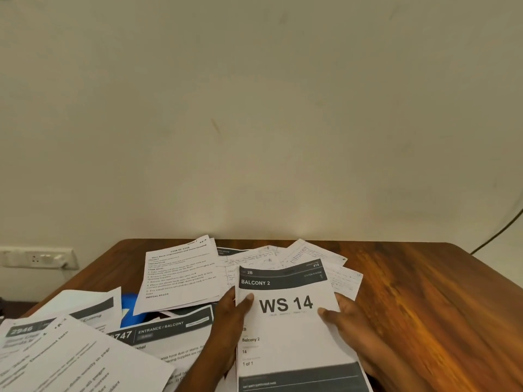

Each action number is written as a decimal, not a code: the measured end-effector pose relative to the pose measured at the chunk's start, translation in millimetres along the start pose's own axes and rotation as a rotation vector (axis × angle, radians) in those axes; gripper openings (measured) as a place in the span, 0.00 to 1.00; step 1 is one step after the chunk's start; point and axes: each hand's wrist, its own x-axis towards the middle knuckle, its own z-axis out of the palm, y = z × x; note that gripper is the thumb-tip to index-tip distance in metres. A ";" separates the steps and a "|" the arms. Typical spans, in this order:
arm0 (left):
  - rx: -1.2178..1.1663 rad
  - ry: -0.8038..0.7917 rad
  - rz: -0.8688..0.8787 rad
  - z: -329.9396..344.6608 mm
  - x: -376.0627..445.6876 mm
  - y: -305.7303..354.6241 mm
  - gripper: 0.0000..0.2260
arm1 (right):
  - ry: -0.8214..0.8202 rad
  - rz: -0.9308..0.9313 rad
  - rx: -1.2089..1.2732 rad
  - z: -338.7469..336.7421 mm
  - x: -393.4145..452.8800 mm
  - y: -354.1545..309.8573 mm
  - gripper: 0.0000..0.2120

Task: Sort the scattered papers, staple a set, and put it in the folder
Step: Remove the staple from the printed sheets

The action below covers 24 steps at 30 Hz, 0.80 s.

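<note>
flat white "ws 14" sheet pinched between left hand and right hand, over glossy wooden table

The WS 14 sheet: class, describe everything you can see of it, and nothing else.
The WS 14 sheet is white printed paper with a dark header band reading "2B" and "BALCONY 2", large bold "WS 14" below it, smaller lines "Balcony 2", "14", "1 of 1", and a dark band at its bottom. It faces the camera, upright, over the wooden table and other scattered papers. The left hand grips its left edge, thumb on the front; the right hand grips the right edge likewise. It looks slightly bowed, uncreased.
</note>
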 end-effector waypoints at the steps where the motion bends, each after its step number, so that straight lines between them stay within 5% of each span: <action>1: 0.010 0.045 0.035 1.0 0.3 0.4 0.08 | -0.008 -0.003 -0.005 -0.9 0.4 0.5 0.14; 5: 0.080 0.145 0.099 6.2 -3.8 -1.7 0.07 | -0.026 -0.010 -0.034 1.4 -1.9 0.8 0.13; 10: 0.109 0.089 0.097 5.1 -5.2 -1.0 0.07 | 0.090 -0.134 -0.076 2.1 -6.7 -9.0 0.17; 15: 0.148 -0.020 0.111 5.9 -6.5 -1.9 0.08 | 0.338 -0.502 -0.840 11.8 -6.5 -16.6 0.40; 24: 0.310 -0.110 0.221 8.4 -3.2 -10.0 0.09 | 0.158 -0.767 -0.811 71.4 5.9 -38.7 0.19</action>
